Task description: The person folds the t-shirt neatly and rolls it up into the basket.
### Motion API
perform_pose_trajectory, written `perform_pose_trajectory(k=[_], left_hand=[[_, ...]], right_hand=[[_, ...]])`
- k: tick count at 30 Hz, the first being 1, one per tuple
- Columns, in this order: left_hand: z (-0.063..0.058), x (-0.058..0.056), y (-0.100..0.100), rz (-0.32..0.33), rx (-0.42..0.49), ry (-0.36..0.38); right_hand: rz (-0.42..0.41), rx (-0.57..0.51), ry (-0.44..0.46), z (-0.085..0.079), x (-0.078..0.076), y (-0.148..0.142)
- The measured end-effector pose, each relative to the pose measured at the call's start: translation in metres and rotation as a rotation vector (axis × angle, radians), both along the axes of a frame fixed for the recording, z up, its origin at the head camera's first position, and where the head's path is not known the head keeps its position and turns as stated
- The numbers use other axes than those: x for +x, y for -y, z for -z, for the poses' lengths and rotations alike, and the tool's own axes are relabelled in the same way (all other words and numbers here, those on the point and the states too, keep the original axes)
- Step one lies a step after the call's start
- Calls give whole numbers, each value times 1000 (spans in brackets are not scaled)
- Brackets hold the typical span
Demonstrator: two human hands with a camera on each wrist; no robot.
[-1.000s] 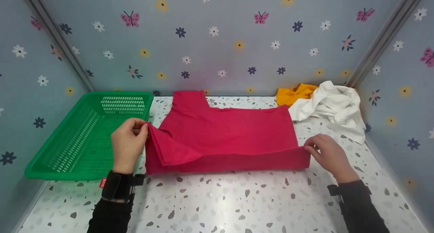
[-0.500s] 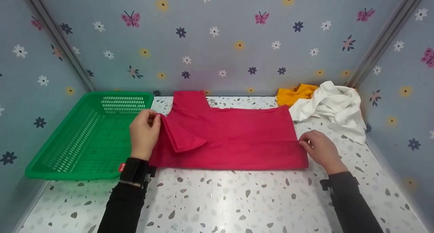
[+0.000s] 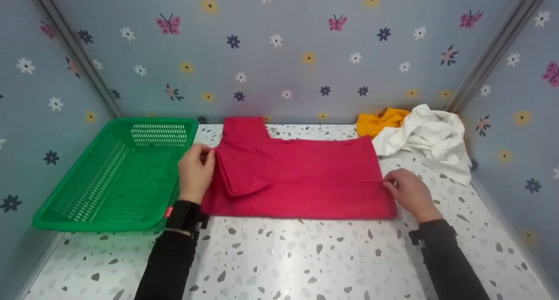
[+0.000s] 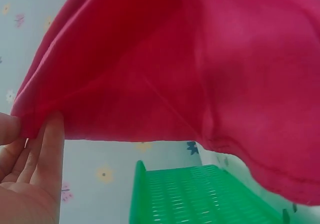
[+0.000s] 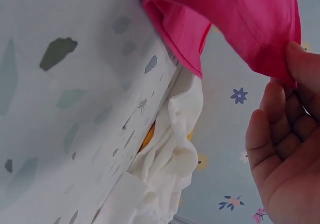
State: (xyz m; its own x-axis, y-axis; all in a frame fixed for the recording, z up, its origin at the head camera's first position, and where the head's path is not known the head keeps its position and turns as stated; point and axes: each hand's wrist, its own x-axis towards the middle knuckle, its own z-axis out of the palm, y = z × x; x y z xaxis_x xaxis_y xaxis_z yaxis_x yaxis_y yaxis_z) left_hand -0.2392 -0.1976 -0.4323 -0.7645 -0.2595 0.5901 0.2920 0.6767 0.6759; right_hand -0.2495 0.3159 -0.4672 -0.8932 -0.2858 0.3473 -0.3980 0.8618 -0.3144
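A red T-shirt [image 3: 305, 177] lies sideways on the speckled table, its near side folded over toward the back. One sleeve sticks out at the back left; the other is turned over onto the body. My left hand [image 3: 195, 173] pinches the shirt at its left, by the folded-over sleeve. In the left wrist view, the cloth [image 4: 130, 84] hangs from the thumb and fingers [image 4: 50, 149]. At the hem end, my right hand [image 3: 410, 193] pinches the folded edge between thumb and fingers. The right wrist view shows that raised pink-red corner [image 5: 270, 49] held at the fingertips.
A green plastic basket [image 3: 109, 226] with slotted walls stands at the left, close beside my left hand. At the back right lie a crumpled white cloth [image 3: 436, 134] and a yellow cloth [image 3: 380, 121]. Flower-patterned panels [image 3: 279, 51] enclose the back and sides.
Both hands have moved the near edge of the shirt back and laid it over the body. My left hand has also shifted right, away from the basket's middle.
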Motion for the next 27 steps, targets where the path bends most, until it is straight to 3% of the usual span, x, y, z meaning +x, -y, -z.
perform_pose_trajectory(k=[20, 27], left_hand=[[19, -11, 5, -42, -13, 135], [26, -16, 10, -34, 15, 225]], right_hand=[[19, -6, 96, 17, -14, 1], [32, 0, 159, 21, -19, 0]])
